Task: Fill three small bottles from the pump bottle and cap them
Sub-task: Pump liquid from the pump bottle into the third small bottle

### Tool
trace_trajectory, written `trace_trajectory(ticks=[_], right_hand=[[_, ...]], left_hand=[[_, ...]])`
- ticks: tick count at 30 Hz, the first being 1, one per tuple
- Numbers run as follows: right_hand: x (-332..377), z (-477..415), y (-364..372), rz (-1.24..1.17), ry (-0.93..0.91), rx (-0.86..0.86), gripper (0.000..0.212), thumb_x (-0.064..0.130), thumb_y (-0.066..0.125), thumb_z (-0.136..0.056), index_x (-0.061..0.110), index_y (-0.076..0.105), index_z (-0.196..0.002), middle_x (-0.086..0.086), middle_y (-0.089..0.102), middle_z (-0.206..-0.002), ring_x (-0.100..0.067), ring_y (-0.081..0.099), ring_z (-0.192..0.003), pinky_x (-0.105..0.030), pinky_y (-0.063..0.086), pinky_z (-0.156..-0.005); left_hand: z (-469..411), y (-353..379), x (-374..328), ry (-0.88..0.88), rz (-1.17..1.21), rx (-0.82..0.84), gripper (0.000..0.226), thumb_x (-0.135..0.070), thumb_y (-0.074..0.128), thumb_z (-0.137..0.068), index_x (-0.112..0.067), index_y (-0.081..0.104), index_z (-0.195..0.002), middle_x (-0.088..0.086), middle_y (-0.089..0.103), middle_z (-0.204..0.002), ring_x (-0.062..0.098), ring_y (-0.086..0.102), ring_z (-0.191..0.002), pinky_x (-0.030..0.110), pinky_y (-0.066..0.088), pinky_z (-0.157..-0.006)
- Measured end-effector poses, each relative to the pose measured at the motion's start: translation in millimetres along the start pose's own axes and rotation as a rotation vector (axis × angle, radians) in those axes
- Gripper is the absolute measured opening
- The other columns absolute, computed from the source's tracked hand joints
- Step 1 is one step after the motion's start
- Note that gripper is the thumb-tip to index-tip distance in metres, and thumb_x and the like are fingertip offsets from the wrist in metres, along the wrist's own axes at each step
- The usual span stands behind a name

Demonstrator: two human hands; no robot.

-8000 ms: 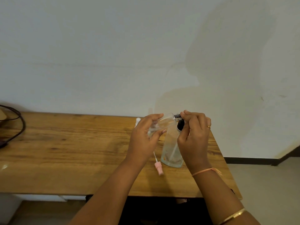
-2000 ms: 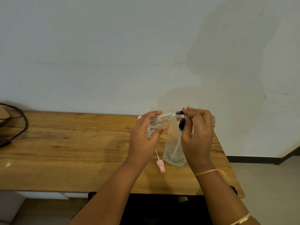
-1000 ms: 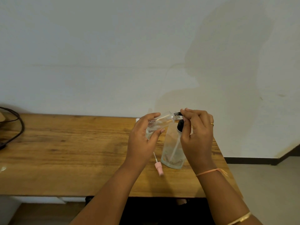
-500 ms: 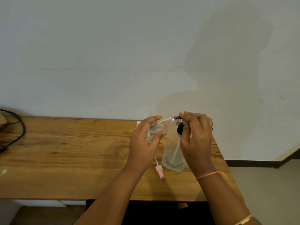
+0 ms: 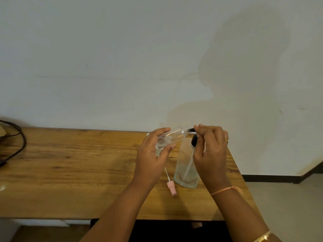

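My left hand (image 5: pixel 152 158) grips a small clear bottle (image 5: pixel 174 136), tilted with its open mouth up to the right against the black spout of the pump bottle (image 5: pixel 186 167). The clear pump bottle stands upright on the wooden table (image 5: pixel 70 163), nearly empty, its dip tube showing. My right hand (image 5: pixel 210 151) curls over the black pump head, fingertips on the nozzle. A pink spray cap (image 5: pixel 171 185) with a thin white tube lies on the table between my wrists. Something small and white behind my left hand is mostly hidden.
A black cable (image 5: pixel 16 142) loops at the table's far left edge. The table's right edge (image 5: pixel 239 173) runs just past my right hand, with floor beyond. A white wall rises directly behind the table.
Both hands and both bottles stay in nearly the same pose; only the camera view shifts slightly up and down.
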State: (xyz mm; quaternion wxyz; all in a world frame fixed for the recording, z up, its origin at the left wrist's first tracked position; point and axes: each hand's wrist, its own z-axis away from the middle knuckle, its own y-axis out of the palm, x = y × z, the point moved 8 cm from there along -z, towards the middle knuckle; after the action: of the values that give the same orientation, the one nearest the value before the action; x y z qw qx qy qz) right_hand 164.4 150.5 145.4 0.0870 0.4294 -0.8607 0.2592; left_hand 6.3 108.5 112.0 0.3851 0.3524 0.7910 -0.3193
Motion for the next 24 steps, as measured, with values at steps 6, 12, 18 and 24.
trace_trajectory(ticks=[6, 12, 18, 24], right_hand=[[5.4, -2.5, -4.0, -0.028, 0.031, 0.007, 0.024, 0.008, 0.046, -0.088, 0.004, 0.067, -0.1, -0.007, 0.059, -0.095, -0.019, 0.048, -0.091, -0.009, 0.03, -0.082], [3.8, -5.0, -3.8, -0.005, 0.018, -0.006, 0.024, 0.007, 0.046, -0.087, 0.003, 0.067, -0.099, -0.009, 0.059, -0.093, -0.019, 0.046, -0.09, -0.006, 0.028, -0.083], [2.8, 3.0, 0.4, 0.006, -0.007, -0.01, 0.022, 0.001, 0.049, -0.086, 0.001, 0.066, -0.099, -0.012, 0.06, -0.093, -0.021, 0.049, -0.091, -0.017, 0.031, -0.079], [6.9, 1.4, -3.7, -0.043, 0.058, -0.015, 0.024, 0.006, 0.046, -0.087, 0.004, 0.067, -0.098, -0.009, 0.059, -0.094, -0.025, 0.052, -0.088, -0.008, 0.029, -0.083]], left_hand=[[-0.6, 3.9, -2.3, 0.014, -0.008, 0.011, 0.051, -0.016, 0.071, -0.081, -0.049, 0.048, -0.111, -0.019, 0.057, -0.113, 0.002, 0.055, -0.107, 0.016, 0.049, -0.085], [-1.8, 4.6, -2.7, 0.013, -0.014, 0.006, 0.049, -0.017, 0.071, -0.081, -0.048, 0.049, -0.111, -0.022, 0.055, -0.112, -0.003, 0.053, -0.108, 0.01, 0.047, -0.082], [1.2, 2.8, -1.9, 0.008, -0.019, 0.011, 0.05, -0.016, 0.071, -0.081, -0.05, 0.048, -0.11, -0.025, 0.055, -0.108, -0.009, 0.051, -0.107, 0.008, 0.044, -0.084], [2.5, 5.5, -4.5, 0.02, -0.036, 0.019, 0.051, -0.016, 0.07, -0.082, -0.05, 0.046, -0.11, -0.028, 0.052, -0.107, -0.014, 0.047, -0.106, 0.002, 0.039, -0.083]])
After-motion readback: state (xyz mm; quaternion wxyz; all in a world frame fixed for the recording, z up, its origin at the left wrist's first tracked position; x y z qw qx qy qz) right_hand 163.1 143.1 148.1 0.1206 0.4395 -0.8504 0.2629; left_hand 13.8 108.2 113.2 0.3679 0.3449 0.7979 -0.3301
